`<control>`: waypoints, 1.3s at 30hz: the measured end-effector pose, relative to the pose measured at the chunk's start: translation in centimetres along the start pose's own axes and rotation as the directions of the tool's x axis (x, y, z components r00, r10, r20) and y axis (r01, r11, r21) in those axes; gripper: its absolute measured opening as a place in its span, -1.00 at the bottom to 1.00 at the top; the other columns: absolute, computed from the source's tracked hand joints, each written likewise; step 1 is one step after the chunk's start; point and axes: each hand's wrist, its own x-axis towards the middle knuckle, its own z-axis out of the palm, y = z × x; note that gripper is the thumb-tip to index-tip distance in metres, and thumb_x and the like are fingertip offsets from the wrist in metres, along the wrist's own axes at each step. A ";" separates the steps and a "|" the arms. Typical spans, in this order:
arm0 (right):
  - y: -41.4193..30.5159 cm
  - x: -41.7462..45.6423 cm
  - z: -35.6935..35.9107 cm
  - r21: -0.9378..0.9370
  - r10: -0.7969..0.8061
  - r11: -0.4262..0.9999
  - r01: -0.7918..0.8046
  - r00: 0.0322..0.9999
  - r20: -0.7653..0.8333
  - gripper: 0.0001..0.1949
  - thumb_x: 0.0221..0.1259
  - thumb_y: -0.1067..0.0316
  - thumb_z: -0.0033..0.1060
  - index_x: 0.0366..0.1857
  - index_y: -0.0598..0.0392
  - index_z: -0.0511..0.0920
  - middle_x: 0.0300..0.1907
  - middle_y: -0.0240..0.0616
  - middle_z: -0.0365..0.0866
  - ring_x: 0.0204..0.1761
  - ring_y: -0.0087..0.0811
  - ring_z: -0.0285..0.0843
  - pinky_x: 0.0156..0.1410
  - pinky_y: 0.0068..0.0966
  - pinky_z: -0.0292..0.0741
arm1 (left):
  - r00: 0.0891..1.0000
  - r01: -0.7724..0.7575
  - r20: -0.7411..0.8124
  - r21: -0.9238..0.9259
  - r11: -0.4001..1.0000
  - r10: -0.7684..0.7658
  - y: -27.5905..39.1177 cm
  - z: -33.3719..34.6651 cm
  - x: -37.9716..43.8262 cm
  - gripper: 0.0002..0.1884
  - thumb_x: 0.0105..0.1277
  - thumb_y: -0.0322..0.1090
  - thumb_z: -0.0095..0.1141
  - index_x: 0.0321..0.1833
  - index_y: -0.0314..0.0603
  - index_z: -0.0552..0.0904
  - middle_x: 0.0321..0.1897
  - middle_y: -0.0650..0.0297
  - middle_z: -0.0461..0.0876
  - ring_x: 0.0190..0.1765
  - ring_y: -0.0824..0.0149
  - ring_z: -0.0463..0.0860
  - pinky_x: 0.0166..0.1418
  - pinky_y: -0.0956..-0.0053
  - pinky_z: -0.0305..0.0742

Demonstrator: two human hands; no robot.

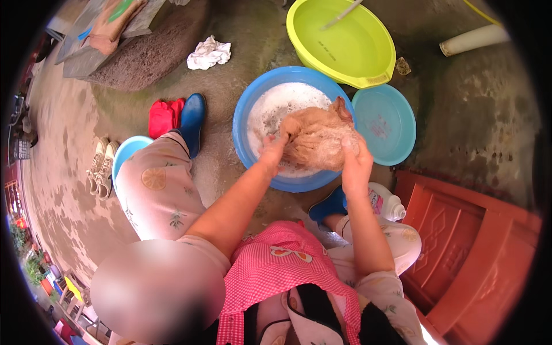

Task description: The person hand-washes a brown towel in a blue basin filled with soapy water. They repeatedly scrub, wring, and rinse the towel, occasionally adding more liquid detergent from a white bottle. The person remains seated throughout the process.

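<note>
A wet tan cloth (317, 138) is bunched up between my two hands, over a round blue basin (241, 125). White suds (267, 108) cover the water in that basin. My left hand (274, 151) grips the cloth's left side, and my right hand (357, 166) grips its right side. A darker brown end of the cloth sticks up near the basin's right rim. Beyond the basin stands a larger yellow-green basin (297, 39) holding water, with a pale hose (343, 15) reaching into it. A smaller turquoise basin (407, 129) touches the right side.
Blue boots (192, 123) are on my feet, beside red cloth (166, 116). A white crumpled cloth (209, 53) lies on the wet floor. A white plastic bottle (386, 202) stands near my right forearm, before a red door (457, 241). Left are shoes (102, 168) and a light-blue basin (129, 148).
</note>
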 end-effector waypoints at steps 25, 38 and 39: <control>13.9 5.4 2.3 -0.364 0.342 0.860 -0.358 0.933 -0.110 -0.70 0.27 0.12 0.10 -0.35 0.19 0.56 -0.40 -0.04 0.58 -0.26 -0.32 0.56 -0.12 -0.31 0.45 | 0.974 -0.009 0.202 -0.430 0.903 0.106 -1.3 3.6 -1.5 -0.64 0.34 -0.17 -0.06 0.05 -0.26 0.57 0.00 0.17 0.64 0.05 0.26 0.61 0.19 0.39 0.49; 8.6 -1.2 -0.2 0.166 0.537 0.712 -0.682 0.682 0.497 -0.69 0.24 0.10 0.30 -0.10 0.05 0.50 -0.22 -0.42 0.54 -0.23 -0.55 0.48 -0.18 -0.56 0.46 | 0.890 -0.196 0.324 -0.365 0.910 0.322 1.7 0.5 -0.9 -0.37 -0.04 -0.80 -0.18 0.18 -0.21 0.40 0.04 -0.05 0.56 0.01 0.08 0.63 0.03 0.25 0.62; 9.2 -0.9 -0.5 0.182 0.512 0.759 -0.626 0.746 0.426 -0.75 0.23 0.12 0.32 -0.22 0.05 0.54 -0.33 -0.48 0.54 -0.33 -0.60 0.45 -0.24 -0.61 0.42 | 0.896 -0.290 0.285 -0.206 0.935 0.341 2.2 0.0 -0.9 -0.44 -0.05 -0.79 -0.15 0.08 -0.23 0.47 -0.04 0.02 0.60 -0.03 0.14 0.64 0.00 0.30 0.61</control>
